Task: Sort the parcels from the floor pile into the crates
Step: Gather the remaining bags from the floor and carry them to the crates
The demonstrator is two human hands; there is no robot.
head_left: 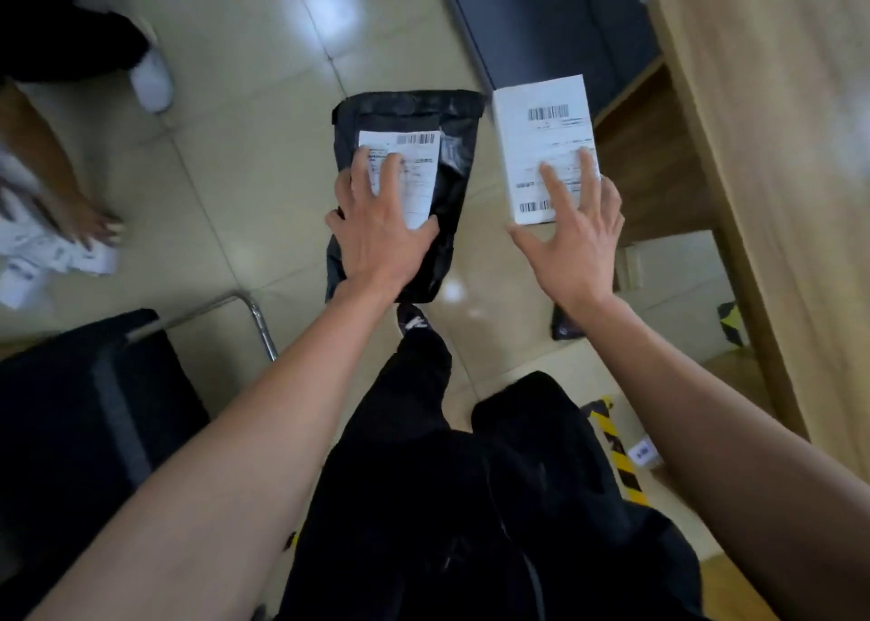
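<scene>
Under the left hand [382, 239], whose fingers and thumb grip it from above, hangs a black plastic mailer [423, 121] with a white barcode label. Just right of it, the right hand [572, 239] holds a white barcoded parcel [541, 131], fingers spread straight across its face. Below both lies glossy beige tiled floor [245, 117], with a wooden desk [772, 150] to the right.
</scene>
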